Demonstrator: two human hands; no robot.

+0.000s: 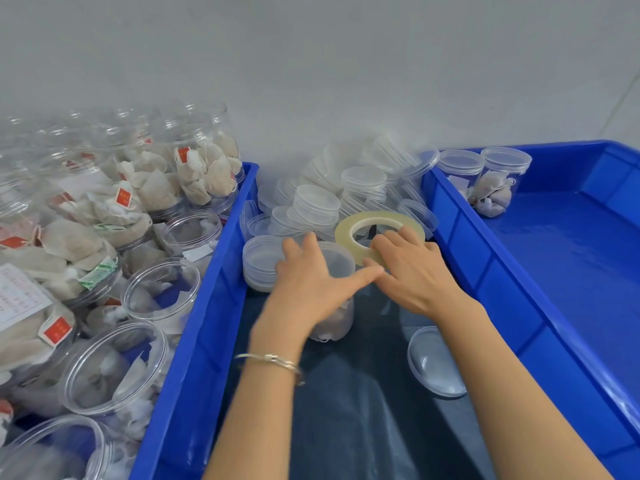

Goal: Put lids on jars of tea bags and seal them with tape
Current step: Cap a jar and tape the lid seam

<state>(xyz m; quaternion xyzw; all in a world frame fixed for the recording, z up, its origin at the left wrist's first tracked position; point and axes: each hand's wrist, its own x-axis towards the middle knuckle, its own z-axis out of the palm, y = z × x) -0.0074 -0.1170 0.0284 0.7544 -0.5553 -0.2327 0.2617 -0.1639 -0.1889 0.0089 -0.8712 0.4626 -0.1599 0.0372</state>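
Two blue bins frame the work. The left bin (pixel 207 327) is crowded with open jars (pixel 162 289) of tea bags, none of them seen with a lid, so the larger share of the task is judged to lie ahead. In the right bin (pixel 571 271), two jars with lids on (pixel 498 181) are stood in the far corner, taken to be finished, though tape on them cannot be made out.

Between the bins, on a dark cloth (pixel 363 410), a heap of clear lids (pixel 332 195) is piled against the wall, and one loose lid (pixel 433 362) lies near the right forearm.

The jar in hand (pixel 337 261) is stood just in front of the heap with its lid already on. It is gripped around the top by the left hand (pixel 308 282), whose fingers are curled over the lid. The roll of tape (pixel 377 230) is held by the right hand (pixel 412 268), fingers closed over its rim, right beside the jar's lid. The seal is judged to be just under way; no strip can be told on the jar.
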